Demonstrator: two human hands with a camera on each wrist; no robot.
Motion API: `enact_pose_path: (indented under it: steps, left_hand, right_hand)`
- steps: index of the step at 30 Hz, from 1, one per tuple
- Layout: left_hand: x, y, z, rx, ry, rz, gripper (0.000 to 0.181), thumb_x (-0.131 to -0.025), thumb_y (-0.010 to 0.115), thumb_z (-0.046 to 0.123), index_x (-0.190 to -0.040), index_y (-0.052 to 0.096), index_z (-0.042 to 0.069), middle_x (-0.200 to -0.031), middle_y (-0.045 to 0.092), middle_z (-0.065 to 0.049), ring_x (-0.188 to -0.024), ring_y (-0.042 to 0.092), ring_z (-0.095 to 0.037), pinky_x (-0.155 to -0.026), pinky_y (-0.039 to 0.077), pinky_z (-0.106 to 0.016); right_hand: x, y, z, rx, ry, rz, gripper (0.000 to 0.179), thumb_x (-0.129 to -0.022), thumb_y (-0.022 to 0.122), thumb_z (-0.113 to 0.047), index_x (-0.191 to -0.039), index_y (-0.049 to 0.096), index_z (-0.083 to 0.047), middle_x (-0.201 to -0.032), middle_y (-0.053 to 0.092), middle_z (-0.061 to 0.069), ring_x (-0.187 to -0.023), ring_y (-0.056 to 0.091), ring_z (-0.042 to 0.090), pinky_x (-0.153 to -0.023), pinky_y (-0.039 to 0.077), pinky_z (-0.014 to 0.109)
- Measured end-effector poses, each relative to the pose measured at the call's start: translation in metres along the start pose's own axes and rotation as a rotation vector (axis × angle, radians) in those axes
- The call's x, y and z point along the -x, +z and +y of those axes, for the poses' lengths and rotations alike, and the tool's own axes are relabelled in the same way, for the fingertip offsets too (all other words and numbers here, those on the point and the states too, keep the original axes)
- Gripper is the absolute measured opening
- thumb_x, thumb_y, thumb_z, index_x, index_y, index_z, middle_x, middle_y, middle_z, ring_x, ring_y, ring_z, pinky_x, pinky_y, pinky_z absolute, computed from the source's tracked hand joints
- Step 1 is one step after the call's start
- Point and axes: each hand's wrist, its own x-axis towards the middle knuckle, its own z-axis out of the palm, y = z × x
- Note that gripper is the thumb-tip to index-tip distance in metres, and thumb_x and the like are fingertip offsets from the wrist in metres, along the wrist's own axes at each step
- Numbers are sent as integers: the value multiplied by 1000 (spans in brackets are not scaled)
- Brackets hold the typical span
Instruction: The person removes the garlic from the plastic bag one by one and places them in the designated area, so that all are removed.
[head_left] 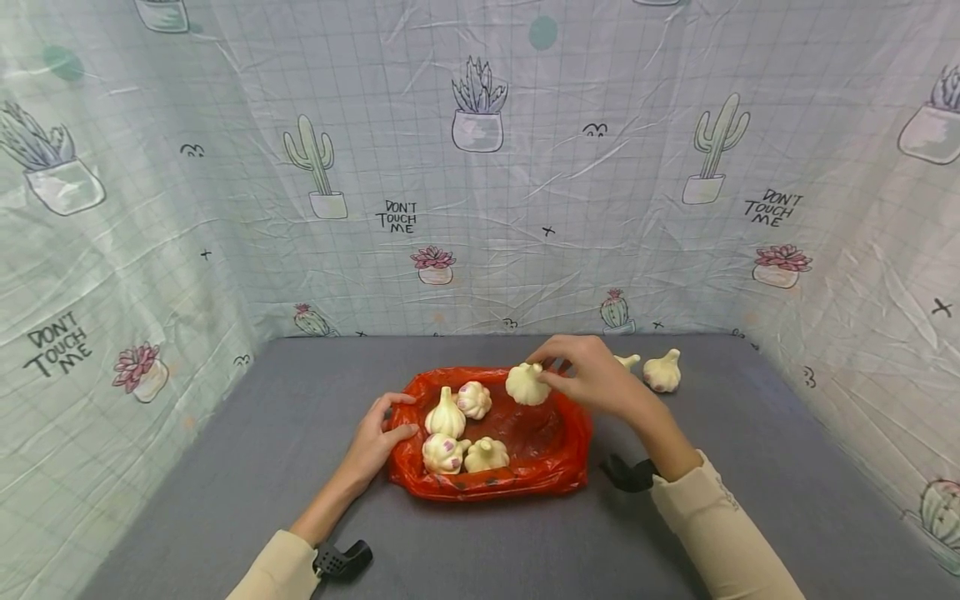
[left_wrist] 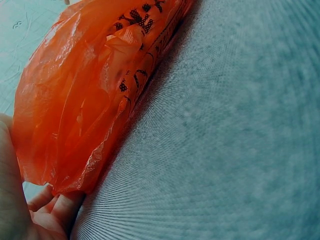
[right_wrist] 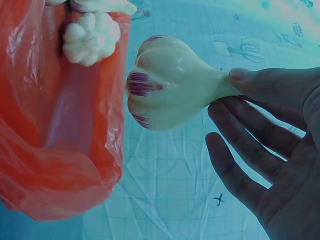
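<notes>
A red plastic bag (head_left: pixel 487 490) with an open top, spread in a tray shape, lies on the table with several garlic bulbs (head_left: pixel 446 415) inside, mostly at its left. My left hand (head_left: pixel 372 439) holds the bag's left edge, thumb and fingers on the rim; the left wrist view shows bent fingers (left_wrist: pixel 44 212) at the bag's lower edge. Above the right part of the bag, my right hand (head_left: pixel 596 379) pinches another garlic bulb (right_wrist: pixel 167 82) by its stem between thumb and fingertips, with the bulb hanging clear of the bag.
To the right of the bag, a garlic bulb (head_left: pixel 663 372) lies on the grey table (head_left: pixel 480 550). Another bulb (head_left: pixel 628 360) is mostly hidden behind the right hand. A patterned sheet (head_left: pixel 525 208) stands behind the table and along both sides.
</notes>
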Motion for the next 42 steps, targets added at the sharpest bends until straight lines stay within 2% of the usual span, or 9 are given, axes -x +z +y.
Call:
enact_pose_path:
  steps: [15,25,33,42]
  left_hand:
    - [-2,1,-2,-11,-11,6,39,-92,70,7,-130,60,11,-133,50,-17,-92,68,-21,-70,61,-32]
    - [-1,2,0,0,-3,8,39,-92,70,7,-130,61,10,-134,50,-19,-94,67,-23,-71,60,-30]
    - [0,0,0,-9,3,9,39,-91,71,7,-130,61,10,-134,50,-19,-93,66,-23,-71,60,-31]
    - [-1,0,-1,2,4,6,40,-91,70,7,-130,61,9,-133,50,-20,-93,67,-23,-70,61,-31]
  right_hand:
    - [7,-18,6,19,32,28,19,-91,77,-7,-111,77,-7,-105,78,3,-89,73,17,-78,62,41]
    - [10,-24,11,30,49,57,20,-92,77,-9,-111,78,-8,-106,78,4,-89,74,18,-76,63,40]
    - [13,-30,14,23,80,78,21,-91,77,-7,-112,78,-8,-107,78,5,-90,74,18,-75,63,35]
    - [18,-35,17,21,82,85,21,-90,78,-7,-111,78,-7,-106,78,6,-91,73,20,-77,64,42]
